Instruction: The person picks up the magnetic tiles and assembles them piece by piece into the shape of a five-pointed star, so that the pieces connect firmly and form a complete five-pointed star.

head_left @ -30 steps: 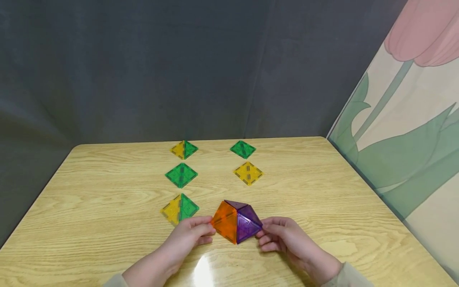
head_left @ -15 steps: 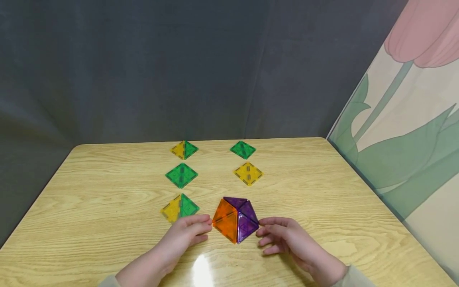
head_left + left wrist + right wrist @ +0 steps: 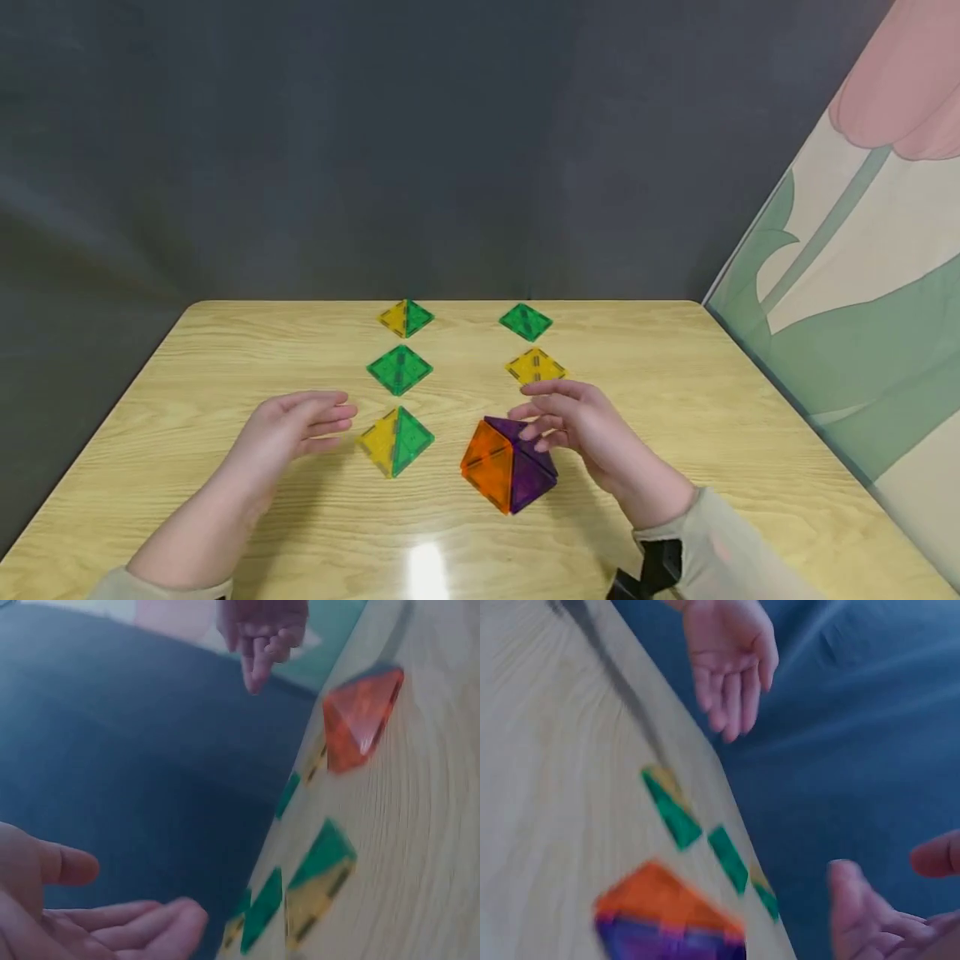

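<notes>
A raised shape of orange and purple magnetic tiles [image 3: 491,468] stands on the table in front of me. My right hand [image 3: 592,437] is held in the air, its fingers loosely bent and overlapping the purple side in the head view. In the right wrist view a gap shows between that hand and the tile shape [image 3: 667,907]. My left hand [image 3: 296,425] hovers farther left, fingers relaxed, holding nothing. Nearest to it lies a flat yellow-and-green tile diamond [image 3: 396,442]. From the left wrist, the orange side [image 3: 361,720] of the shape is visible.
Behind that diamond lie a green diamond [image 3: 400,369] and another yellow-and-green one [image 3: 406,318]. A yellow diamond [image 3: 534,363], partly covered by my right hand, and a green one [image 3: 526,322] lie at the right. A dark curtain [image 3: 450,150] hangs behind the table.
Both hands have let go of the orange and purple shape and risen off the table. The left moved away to the left; the right moved up and forward. The head view shifted slightly.
</notes>
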`<state>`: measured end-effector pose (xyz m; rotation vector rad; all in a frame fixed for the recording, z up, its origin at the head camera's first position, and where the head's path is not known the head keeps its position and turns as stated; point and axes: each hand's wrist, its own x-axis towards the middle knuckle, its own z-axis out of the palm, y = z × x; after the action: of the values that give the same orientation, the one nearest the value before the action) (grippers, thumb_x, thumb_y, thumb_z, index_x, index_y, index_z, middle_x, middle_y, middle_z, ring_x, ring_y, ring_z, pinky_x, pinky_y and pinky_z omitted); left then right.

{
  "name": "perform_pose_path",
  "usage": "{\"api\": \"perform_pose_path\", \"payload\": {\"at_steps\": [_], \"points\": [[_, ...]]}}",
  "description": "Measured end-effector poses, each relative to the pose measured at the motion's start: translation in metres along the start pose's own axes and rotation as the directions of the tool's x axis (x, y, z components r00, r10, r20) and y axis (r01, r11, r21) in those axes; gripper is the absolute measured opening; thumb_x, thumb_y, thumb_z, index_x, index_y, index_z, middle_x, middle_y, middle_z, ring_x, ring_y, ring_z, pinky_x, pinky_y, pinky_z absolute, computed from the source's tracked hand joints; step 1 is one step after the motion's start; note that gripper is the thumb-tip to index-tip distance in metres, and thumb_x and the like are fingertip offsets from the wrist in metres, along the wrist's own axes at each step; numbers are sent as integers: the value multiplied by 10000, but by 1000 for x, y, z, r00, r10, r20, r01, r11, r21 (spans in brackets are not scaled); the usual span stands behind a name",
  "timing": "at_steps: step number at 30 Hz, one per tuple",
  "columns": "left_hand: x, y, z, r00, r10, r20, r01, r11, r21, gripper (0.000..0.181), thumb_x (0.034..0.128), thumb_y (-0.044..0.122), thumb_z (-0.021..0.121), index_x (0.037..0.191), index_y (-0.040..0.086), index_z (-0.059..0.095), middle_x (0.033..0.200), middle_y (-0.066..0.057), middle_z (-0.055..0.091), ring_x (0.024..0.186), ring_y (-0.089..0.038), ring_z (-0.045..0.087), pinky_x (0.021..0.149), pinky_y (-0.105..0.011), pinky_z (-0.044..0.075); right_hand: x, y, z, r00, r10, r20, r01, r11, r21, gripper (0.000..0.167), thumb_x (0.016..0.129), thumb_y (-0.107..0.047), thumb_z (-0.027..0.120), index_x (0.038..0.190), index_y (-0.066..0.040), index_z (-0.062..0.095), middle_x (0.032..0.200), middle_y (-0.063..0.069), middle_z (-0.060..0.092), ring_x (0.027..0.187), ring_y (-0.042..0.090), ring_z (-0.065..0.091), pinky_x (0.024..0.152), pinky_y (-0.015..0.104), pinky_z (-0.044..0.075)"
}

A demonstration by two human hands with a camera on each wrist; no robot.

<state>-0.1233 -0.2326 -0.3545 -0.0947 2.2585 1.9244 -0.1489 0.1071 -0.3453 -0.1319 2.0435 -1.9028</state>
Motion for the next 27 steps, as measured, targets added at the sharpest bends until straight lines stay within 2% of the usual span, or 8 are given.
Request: {"api": "perform_pose_path", "payload": {"at_steps": [2,5,10,16,27], "points": [[4,-5,-6,999,-42,22,41,998,37,531,1053,278,451,1387,-135,439,1335,-258,560,1202,-353,574,1003,-448,467,13,-2,14,996,5,84,-3,1000,-23,476,1002,-149,506,1373,136,423,1195,253,636,971,292,672,820,358,563],[10,-15,-8,992,-100,72,95,993,70,585,1044,289,452,1397,-173,380,1359,-306,516,1232,-390,542,1028,-488,436,33,1,35,985,40,170,-31,998,-52,533,1002,-136,503,1407,179,359,1298,312,550,1127,368,608,942,419,515],[18,-24,-4,987,-114,112,106,992,67,625,1027,298,480,1382,-203,359,1335,-357,503,1205,-420,551,985,-475,476,52,10,58,975,108,194,-92,992,-86,513,994,-139,489,1364,204,396,1352,349,458,1214,440,513,1031,477,436],[19,-26,-1,987,-114,117,112,993,29,623,1018,284,491,1374,-210,363,1315,-367,510,1181,-422,566,958,-459,499,52,15,66,967,175,186,-178,984,-1,591,969,-151,514,1404,191,306,1406,388,376,1245,461,471,1074,524,372],[19,-31,-8,980,-127,150,132,991,-24,621,1033,287,467,1382,-211,345,1274,-341,555,1158,-411,582,927,-457,520,46,21,71,955,149,255,-175,981,83,592,994,-172,467,1413,191,260,1412,385,366,1287,477,425,1091,516,350]]}}
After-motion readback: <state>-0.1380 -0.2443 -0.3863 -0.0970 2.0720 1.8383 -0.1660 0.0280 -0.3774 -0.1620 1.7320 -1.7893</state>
